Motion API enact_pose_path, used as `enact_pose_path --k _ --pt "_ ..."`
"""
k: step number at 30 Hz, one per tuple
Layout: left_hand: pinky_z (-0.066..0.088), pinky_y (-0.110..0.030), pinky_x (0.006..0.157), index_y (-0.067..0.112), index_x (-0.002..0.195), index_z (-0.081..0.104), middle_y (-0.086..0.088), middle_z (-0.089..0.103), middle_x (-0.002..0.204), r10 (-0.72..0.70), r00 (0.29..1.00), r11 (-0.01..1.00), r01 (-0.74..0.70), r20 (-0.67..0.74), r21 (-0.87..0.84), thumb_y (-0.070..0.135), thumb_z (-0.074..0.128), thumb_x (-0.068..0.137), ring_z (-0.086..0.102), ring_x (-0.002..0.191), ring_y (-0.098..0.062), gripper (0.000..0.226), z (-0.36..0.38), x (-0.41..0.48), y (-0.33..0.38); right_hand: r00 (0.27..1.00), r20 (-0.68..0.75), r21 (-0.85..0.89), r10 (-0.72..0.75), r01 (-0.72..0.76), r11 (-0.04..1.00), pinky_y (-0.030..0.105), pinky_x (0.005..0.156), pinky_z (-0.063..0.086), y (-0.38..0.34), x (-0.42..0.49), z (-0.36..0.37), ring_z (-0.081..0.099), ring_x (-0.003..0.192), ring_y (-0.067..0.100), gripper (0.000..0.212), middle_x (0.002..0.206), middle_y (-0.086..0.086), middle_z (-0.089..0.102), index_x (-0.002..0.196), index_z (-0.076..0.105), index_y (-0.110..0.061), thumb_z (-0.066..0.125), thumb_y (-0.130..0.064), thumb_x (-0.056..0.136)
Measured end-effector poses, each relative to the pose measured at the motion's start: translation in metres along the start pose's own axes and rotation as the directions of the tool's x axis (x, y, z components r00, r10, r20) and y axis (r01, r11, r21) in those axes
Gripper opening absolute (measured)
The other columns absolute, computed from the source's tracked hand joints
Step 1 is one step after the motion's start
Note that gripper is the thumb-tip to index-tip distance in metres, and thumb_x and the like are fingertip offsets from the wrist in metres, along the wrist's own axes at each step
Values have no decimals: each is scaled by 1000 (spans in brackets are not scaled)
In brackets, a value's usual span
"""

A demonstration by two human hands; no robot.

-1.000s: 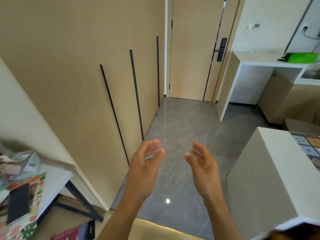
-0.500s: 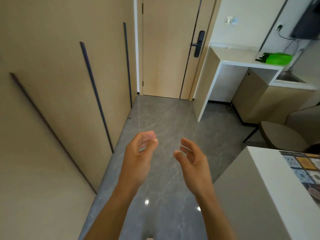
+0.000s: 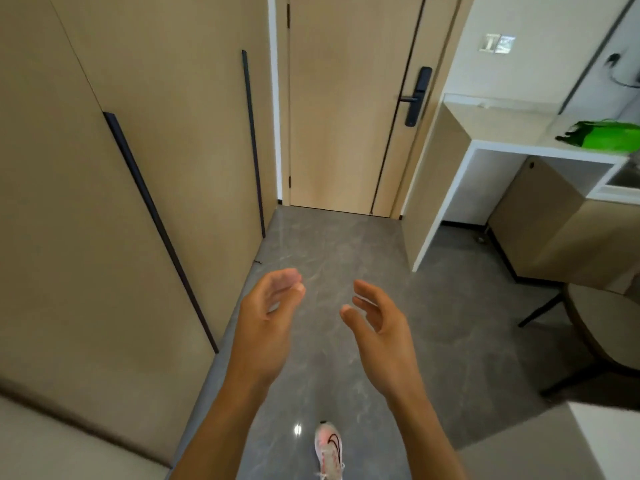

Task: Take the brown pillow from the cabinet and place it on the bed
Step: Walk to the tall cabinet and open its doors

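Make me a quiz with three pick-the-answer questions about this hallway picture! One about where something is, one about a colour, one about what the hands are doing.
1. Where is the green bag?
A. on the floor
B. on the white counter
C. on the chair

2. What colour is the door handle?
A. black
B. gold
C. red

3. What are the left hand and right hand doing?
A. holding a pillow
B. open and empty
C. pulling a cabinet handle

Answers:
1 B, it lies on the counter at right.
2 A, dark against the tan door.
3 B, fingers spread, nothing in them.
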State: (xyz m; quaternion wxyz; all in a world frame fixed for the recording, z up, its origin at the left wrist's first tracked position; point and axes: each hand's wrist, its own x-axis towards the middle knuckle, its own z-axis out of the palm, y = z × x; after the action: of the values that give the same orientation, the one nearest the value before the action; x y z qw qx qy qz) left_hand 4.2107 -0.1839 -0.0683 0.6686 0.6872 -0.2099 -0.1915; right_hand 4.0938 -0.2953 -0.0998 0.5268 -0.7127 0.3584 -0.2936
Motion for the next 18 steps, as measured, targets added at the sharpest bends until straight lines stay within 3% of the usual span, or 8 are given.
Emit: enact_pose_path --k 6,11,18 --pt "54 -40 107 19 116 72 2 76 120 6 988 1000 -9 -157 -16 17 63 100 69 116 -13 18 11 131 7 995 99 62 -19 13 998 44 109 52 -9 167 38 65 123 14 39 134 -2 67 134 63 -23 71 -17 97" --pt "54 -37 105 20 116 71 2 76 120 2 939 1000 -5 -345 -6 18 63 101 69 117 -12 18 -9 216 17 961 267 89 -73 50 995 44 108 53 -39 276 97 68 120 17 38 129 -2 69 134 64 -18 70 -15 97" --pt "53 -39 108 24 115 72 6 76 118 -17 831 1000 17 -556 -5 20 61 101 70 114 -7 17 -65 309 13 850 507 151 -141 73 986 37 107 52 -75 370 211 68 118 12 36 128 -2 70 133 66 -18 70 -16 98"
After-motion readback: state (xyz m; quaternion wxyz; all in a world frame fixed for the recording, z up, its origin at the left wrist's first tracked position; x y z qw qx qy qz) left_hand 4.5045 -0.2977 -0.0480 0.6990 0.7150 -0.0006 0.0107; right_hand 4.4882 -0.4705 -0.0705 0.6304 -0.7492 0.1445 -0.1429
